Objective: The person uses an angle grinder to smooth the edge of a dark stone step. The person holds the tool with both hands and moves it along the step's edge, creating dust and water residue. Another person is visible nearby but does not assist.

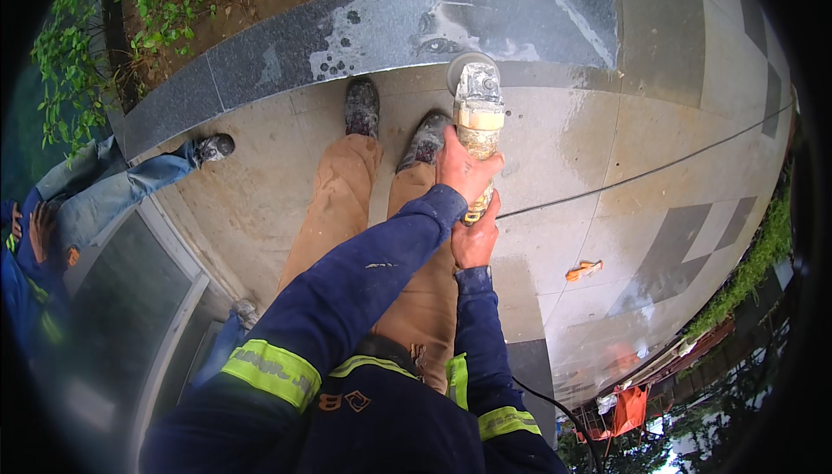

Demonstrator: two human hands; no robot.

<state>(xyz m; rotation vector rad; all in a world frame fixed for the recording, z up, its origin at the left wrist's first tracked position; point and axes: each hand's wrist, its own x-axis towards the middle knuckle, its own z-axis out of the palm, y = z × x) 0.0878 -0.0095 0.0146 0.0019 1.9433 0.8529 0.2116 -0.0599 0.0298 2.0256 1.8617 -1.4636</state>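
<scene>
A dusty angle grinder (479, 119) is held in both my hands, its head pointing away from me. My left hand (465, 166) wraps round the body just behind the yellowish collar. Nearer to me, my right hand (476, 236) grips the rear end, close to where a black cord (607, 185) runs off to the right. The round disc (458, 67) sits at the front edge of the grey stone ledge (381, 28); I cannot tell whether it touches. Pale, wet-looking patches and dark round spots mark the ledge top.
My dust-covered shoes (362, 108) stand just before the ledge. An orange glove (584, 270) lies on the tiled floor (555, 162) to the right. At the left, another person (121, 192) sits beside a glass panel (121, 309). Leafy branches (74, 67) hang at the upper left.
</scene>
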